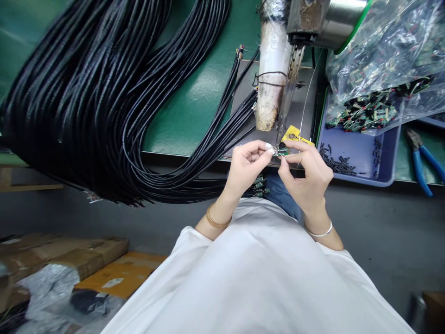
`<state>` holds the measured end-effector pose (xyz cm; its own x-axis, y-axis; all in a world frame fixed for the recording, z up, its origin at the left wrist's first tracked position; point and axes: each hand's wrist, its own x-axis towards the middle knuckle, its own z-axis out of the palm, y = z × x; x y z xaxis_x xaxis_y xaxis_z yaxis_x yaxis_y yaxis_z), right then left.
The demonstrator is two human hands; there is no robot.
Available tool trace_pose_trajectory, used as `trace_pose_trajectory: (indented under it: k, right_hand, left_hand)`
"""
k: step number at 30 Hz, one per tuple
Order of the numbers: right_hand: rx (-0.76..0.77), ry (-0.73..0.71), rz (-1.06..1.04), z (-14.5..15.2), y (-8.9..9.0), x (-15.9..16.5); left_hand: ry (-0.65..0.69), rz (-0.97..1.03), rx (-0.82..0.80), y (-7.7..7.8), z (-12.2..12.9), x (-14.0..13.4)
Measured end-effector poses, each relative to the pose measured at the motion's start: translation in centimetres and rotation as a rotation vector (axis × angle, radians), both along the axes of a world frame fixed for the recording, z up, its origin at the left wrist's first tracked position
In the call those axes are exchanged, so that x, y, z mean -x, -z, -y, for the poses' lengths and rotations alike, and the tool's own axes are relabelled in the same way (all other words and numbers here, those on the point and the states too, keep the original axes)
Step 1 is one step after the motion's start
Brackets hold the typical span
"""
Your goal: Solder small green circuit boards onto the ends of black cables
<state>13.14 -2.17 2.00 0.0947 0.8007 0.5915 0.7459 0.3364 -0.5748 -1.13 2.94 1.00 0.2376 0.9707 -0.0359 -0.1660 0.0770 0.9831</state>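
Observation:
A small green circuit board is held just below the tip of a soldering iron fixed above the bench edge. My right hand pinches the board between thumb and fingertips. At the board's left end, my left hand is closed in a pinch, with thin wire ends showing at the fingertips. The fingers partly hide where wires and board meet. Solder wire hangs from a spool down toward my right hand. A yellow label or card lies just behind the board.
Bundled black cables fill the left of the green bench. A blue tray at right holds small black tubes and a plastic bag of boards. Blue-handled cutters lie beyond it. Finished-looking board ends hang near my lap.

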Motion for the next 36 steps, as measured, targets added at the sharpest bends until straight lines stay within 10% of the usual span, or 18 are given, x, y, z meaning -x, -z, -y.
trace_pose_trajectory:
  k: [28,36]
  right_hand:
    - [0.038,-0.036,-0.071,0.5,-0.9,-0.6]
    - [0.016,0.254,-0.489,1.0,-1.4,-2.6]
  left_hand:
    - [0.138,-0.044,0.072,-0.9,0.2,0.3]
    - [-0.152,-0.533,-0.695,0.9,4.9,0.5]
